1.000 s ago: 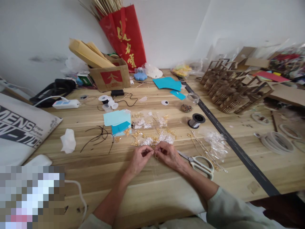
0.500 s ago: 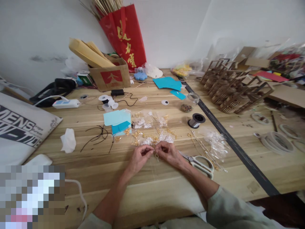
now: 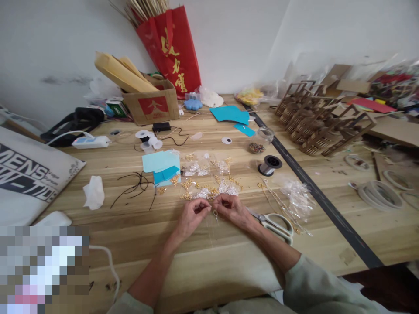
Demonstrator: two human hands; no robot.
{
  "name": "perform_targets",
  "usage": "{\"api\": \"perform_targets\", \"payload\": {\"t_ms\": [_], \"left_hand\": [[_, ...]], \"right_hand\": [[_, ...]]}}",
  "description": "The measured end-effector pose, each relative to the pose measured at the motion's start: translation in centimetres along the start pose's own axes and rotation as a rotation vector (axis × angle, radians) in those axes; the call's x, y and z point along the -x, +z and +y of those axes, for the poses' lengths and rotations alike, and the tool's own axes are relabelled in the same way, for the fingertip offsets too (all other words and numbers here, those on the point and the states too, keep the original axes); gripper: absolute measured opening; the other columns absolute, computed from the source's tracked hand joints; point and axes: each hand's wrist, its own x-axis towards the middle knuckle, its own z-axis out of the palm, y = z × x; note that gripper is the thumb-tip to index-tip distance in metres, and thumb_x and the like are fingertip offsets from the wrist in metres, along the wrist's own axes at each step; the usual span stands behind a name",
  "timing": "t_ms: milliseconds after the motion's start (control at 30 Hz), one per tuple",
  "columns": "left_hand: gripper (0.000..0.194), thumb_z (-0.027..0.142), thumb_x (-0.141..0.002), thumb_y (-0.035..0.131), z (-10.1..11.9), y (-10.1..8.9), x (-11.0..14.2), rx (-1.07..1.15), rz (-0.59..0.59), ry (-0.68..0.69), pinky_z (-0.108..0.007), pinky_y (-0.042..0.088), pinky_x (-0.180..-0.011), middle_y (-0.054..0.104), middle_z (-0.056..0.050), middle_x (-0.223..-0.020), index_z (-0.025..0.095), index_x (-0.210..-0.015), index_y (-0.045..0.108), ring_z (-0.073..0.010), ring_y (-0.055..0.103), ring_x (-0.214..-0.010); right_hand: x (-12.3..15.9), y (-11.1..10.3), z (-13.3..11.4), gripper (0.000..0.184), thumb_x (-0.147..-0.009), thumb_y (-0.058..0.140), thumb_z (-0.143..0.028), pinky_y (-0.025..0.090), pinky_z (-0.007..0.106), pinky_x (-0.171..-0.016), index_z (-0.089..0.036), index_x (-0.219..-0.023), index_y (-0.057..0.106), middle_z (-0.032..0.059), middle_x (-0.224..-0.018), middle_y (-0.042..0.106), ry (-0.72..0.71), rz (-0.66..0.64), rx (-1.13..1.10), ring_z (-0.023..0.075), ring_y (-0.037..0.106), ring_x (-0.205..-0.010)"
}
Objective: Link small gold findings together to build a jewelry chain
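My left hand (image 3: 194, 218) is closed in a pinch, its thumb and forefinger around something tiny and pale that I cannot make out. Just beside it, my right hand (image 3: 231, 209) also pinches, and a small gold ring-shaped jewelry piece (image 3: 215, 213) dangles below its fingertips. The two sets of fingertips almost meet. A faint clear thread seems to run down below them. Right behind the hands lie heaps of silver beads (image 3: 228, 188) and gold beads (image 3: 187, 185). Scissors (image 3: 276, 226) with pale handles lie by my right forearm.
A spool of wire (image 3: 270, 165), chains (image 3: 278, 201) and crumpled clear bags (image 3: 297, 196) lie to the right. Teal paper (image 3: 161, 161) and black cords (image 3: 135, 187) are to the left. Behind stand a cardboard box (image 3: 150, 104), a red bag (image 3: 176, 52) and wooden frames (image 3: 314, 122).
The fingertips have drawn slightly apart. The small gold piece hangs more plainly below my right fingers than a second ago. Both arms stay almost where they were.
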Motion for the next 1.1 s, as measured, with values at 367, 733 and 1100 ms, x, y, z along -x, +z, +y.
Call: {"api": "perform_targets", "payload": {"t_ms": [367,733,1100], "left_hand": [[0.016,0.030,-0.071,0.064,0.02,0.00,-0.02,0.029,0.011,-0.024,-0.021,0.040,-0.053,0.059,0.000,-0.062,0.014,-0.072,0.063,-0.0109,0.049,-0.056],[0.016,0.031,-0.071,0.065,-0.32,-0.01,-0.13,0.052,0.007,-0.034,-0.020,0.040,-0.051,0.061,-0.001,-0.065,0.014,-0.071,0.064,-0.0108,0.050,-0.056],[0.014,0.028,-0.071,0.065,-0.14,-0.02,-0.14,0.049,0.009,-0.033,-0.022,0.040,-0.053,0.062,-0.001,-0.064,0.014,-0.071,0.065,-0.0112,0.050,-0.056]], "right_hand": [[-0.01,0.05,0.17,0.018,-0.081,0.059,-0.031,0.034,0.020,-0.050,-0.014,-0.075,0.059,-0.0013,-0.061,0.052,-0.008,0.013,0.009,0.0095,0.045,-0.055],[-0.09,0.12,0.19,0.016,-0.080,0.060,-0.029,0.036,0.021,-0.052,-0.013,-0.077,0.062,-0.0019,-0.062,0.055,-0.014,0.012,0.009,0.0093,0.047,-0.055],[-0.03,0.09,-0.08,0.015,-0.079,0.060,-0.028,0.033,0.021,-0.051,-0.013,-0.080,0.064,-0.0019,-0.062,0.053,-0.006,0.009,0.009,0.0093,0.045,-0.055]]}}
